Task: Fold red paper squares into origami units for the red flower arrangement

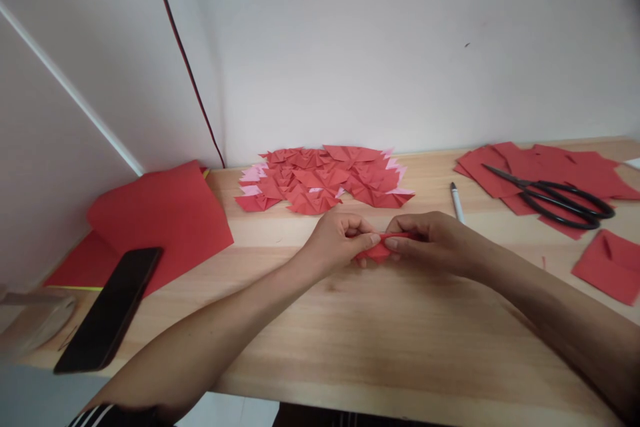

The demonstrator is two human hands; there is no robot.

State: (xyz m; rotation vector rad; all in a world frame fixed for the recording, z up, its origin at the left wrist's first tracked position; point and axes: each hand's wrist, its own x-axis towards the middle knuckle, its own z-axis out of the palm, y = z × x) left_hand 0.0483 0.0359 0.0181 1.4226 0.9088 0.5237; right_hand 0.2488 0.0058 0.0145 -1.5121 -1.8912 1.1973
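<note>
Between my two hands is a small folded piece of red paper (379,252), held just above the wooden table. My left hand (343,240) pinches its left side with thumb and fingers. On the other side my right hand (425,240) grips it, thumb pressed on the near face. The fingers cover much of the paper, so its full shape is hidden. Beyond my hands, several folded red and pink paper pieces (320,180) lie in overlapping rows near the wall.
Black-handled scissors (555,197) rest on red paper squares (545,163) at the right. A smaller red stack (611,265) lies nearer. A pale pen (457,203) is beyond my right hand. At left, a black phone (110,310) overlaps large red sheets (165,220).
</note>
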